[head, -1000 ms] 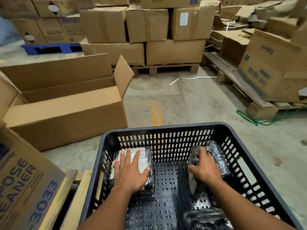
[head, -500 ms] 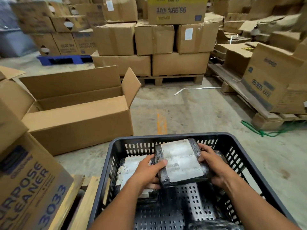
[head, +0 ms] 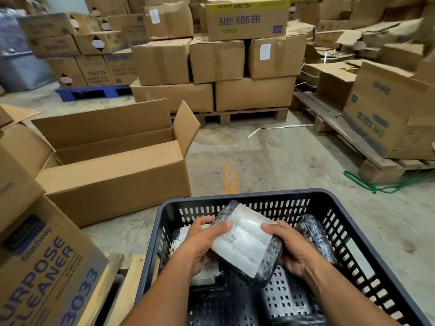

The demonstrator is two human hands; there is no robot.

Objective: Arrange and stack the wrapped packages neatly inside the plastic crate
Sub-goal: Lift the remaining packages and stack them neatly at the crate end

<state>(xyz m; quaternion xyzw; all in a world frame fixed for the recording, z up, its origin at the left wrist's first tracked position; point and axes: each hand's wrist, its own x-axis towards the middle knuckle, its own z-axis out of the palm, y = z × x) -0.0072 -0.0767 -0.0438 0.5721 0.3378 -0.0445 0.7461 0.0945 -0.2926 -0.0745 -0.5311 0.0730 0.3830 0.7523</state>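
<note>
A dark grey slotted plastic crate (head: 237, 196) stands in front of me. Both hands hold one wrapped package (head: 244, 245), black film with a white label, tilted above the crate's floor. My left hand (head: 200, 243) grips its left end and my right hand (head: 289, 248) its right end. Under my left hand a second labelled package (head: 181, 238) lies flat in the crate's far left corner. A third black-wrapped package (head: 315, 234) leans against the right wall. Another dark package edge shows at the bottom.
An open, empty-looking cardboard box (head: 113, 165) sits on the floor to the left. A printed cleaner carton (head: 42, 262) stands at near left on wooden slats (head: 131, 278). Stacked cartons on pallets (head: 211, 74) fill the back and right. A green cord (head: 376, 188) lies on the concrete.
One second ago each hand rested on a separate package in the crate. Both hands have since lifted one package between them and turned it to a tilt; the view has pulled back.
</note>
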